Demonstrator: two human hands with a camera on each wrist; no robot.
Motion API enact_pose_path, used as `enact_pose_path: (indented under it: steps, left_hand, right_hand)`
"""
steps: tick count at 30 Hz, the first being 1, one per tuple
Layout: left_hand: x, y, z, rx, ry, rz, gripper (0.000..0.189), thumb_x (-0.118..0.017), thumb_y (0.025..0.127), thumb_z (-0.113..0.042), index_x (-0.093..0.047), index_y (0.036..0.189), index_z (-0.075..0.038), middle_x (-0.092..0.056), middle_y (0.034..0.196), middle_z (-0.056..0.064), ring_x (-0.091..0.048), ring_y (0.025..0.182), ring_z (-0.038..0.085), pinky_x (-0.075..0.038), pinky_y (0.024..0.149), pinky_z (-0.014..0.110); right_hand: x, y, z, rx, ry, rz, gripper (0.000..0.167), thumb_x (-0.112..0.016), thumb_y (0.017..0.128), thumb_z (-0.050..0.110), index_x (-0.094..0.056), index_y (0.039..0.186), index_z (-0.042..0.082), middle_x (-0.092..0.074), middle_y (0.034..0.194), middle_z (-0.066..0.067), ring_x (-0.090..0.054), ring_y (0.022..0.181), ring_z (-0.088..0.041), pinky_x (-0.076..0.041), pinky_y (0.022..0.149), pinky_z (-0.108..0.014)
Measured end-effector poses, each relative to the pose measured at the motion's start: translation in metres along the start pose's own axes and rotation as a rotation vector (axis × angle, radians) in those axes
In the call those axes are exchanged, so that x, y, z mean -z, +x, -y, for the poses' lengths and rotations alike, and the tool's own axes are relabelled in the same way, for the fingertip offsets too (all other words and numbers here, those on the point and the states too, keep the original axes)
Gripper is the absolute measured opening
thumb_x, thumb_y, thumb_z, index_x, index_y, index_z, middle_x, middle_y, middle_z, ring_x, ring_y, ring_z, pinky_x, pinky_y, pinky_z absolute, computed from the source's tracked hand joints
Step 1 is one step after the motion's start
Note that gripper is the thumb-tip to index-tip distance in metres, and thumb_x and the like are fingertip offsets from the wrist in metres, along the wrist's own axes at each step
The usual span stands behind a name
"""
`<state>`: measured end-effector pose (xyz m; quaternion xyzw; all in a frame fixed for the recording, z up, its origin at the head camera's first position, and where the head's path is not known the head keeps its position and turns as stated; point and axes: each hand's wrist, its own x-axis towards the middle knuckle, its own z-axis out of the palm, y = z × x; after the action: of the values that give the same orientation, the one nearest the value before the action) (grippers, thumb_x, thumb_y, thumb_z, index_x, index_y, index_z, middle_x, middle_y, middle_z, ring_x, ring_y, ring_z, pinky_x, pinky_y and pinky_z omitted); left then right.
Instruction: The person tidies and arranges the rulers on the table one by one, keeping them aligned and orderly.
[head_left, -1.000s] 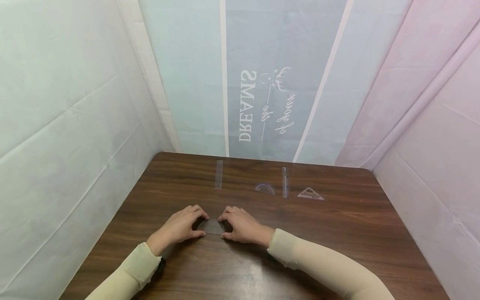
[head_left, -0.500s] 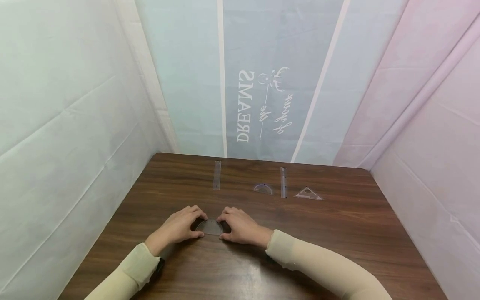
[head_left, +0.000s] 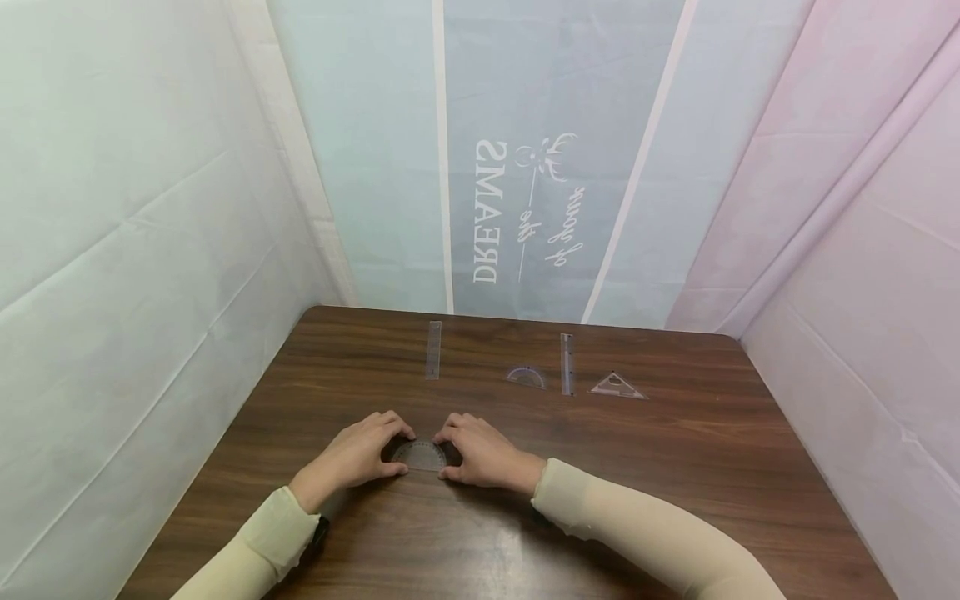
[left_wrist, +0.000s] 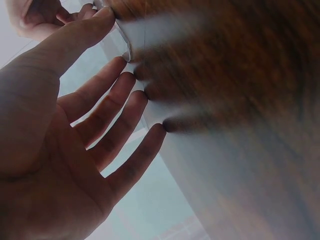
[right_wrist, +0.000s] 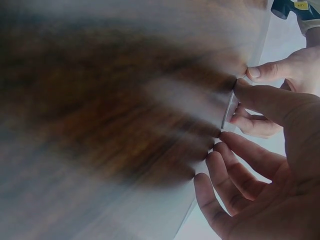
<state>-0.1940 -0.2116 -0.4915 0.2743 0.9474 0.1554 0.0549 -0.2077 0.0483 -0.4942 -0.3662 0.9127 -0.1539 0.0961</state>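
A clear half-round protractor (head_left: 420, 456) lies on the brown wooden table, straight edge toward the person. My left hand (head_left: 363, 450) grips its left side, thumb at the near corner and index finger on the curved edge. At the opposite side, my right hand (head_left: 483, 452) grips it the same way. In the left wrist view, the protractor's thin edge (left_wrist: 124, 42) shows between thumb and index finger, while the other fingertips of the left hand (left_wrist: 85, 120) rest on the tabletop. The right wrist view shows the right hand (right_wrist: 250, 170) with the protractor's edge (right_wrist: 228, 110) between thumb and index finger.
Farther back on the table (head_left: 697, 467) lie a clear ruler (head_left: 434, 350), a second, smaller-looking protractor (head_left: 527, 377), another ruler (head_left: 567, 365) and a set square (head_left: 617, 387). A printed curtain (head_left: 517, 83) hangs behind the far edge, with pale cloth walls (head_left: 150, 250) at both sides.
The head view has shifted very slightly. Both hands keep their places at the protractor, and the other drawing tools stay where they were.
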Motion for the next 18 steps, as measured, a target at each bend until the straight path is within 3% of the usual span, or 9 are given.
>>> enact_pose_path:
  steps: [18]
  left_hand:
    - [-0.0027, -0.0026, -0.0008, -0.005, -0.005, -0.022, 0.042, -0.091, 0.09, -0.032, -0.072, 0.124, -0.015, -0.066, 0.123, -0.001, -0.065, 0.112, 0.023, -0.058, 0.091, 0.047]
  right_hand:
    - [-0.0026, -0.0001, -0.0018, 0.005, -0.009, -0.013, 0.052, -0.086, 0.094, 0.041, -0.072, 0.137, 0.015, -0.064, 0.127, 0.004, -0.061, 0.115, -0.014, -0.052, 0.103, -0.034]
